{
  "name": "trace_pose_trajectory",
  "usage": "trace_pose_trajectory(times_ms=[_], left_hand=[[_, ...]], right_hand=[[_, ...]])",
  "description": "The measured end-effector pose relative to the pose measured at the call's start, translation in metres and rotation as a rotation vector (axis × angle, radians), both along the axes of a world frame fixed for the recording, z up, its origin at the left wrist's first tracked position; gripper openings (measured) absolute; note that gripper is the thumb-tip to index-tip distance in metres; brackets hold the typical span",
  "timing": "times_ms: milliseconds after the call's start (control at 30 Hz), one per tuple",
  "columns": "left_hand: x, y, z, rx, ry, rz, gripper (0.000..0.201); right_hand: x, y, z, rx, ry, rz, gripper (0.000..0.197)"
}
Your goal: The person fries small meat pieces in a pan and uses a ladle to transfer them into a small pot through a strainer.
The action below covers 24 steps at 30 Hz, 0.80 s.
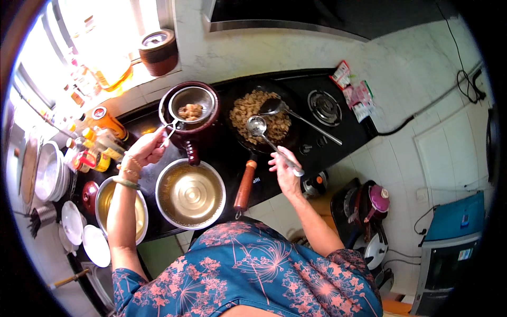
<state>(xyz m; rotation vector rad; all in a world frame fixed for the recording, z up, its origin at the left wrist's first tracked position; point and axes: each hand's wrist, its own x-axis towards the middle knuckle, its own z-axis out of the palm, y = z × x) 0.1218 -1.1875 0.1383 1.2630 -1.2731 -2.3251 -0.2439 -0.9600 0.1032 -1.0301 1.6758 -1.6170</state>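
Note:
My left hand (145, 150) is closed around the thin handle of a metal strainer (196, 96). Brown chunks of food (190, 111) lie in the strainer, which is over the mouth of a dark brown pot (193, 152). My right hand (286, 171) grips the handle of a metal ladle (256, 125), its bowl over the browned pieces (244, 108) in a black wok. The wok's wooden handle (246, 187) points toward me. A second long-handled metal spoon (273, 106) leans in the wok with its handle out to the right.
A steel basin (190, 195) stands in front of the pot, with another basin (141, 214) under my left forearm. Bottles (100, 145), a can (107, 120) and white dishes (73, 222) crowd the left. Right of the wok are a burner (325, 107) and packets (360, 95).

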Motion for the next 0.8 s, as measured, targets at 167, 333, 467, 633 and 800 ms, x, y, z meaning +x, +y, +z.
trace_pose_trajectory(times_ms=[167, 333, 467, 633, 800], left_hand=[[-0.003, 0.002, 0.009, 0.024, -0.037, 0.036, 0.049], [-0.006, 0.002, 0.006, 0.002, -0.061, 0.043, 0.05], [-0.007, 0.003, 0.011, 0.012, -0.085, 0.042, 0.049], [-0.009, 0.008, 0.015, 0.004, -0.125, 0.064, 0.05], [-0.009, 0.009, 0.012, -0.052, -0.101, 0.044, 0.05]], right_hand=[[-0.038, 0.04, -0.043, 0.092, 0.29, 0.065, 0.042], [-0.143, 0.03, -0.091, 0.332, 0.447, -0.392, 0.028], [-0.177, -0.001, -0.073, 0.805, 0.659, -0.444, 0.046], [-0.191, -0.024, -0.067, 0.952, 0.66, -0.284, 0.039], [-0.188, -0.034, -0.058, 1.064, 0.782, -0.257, 0.041]])
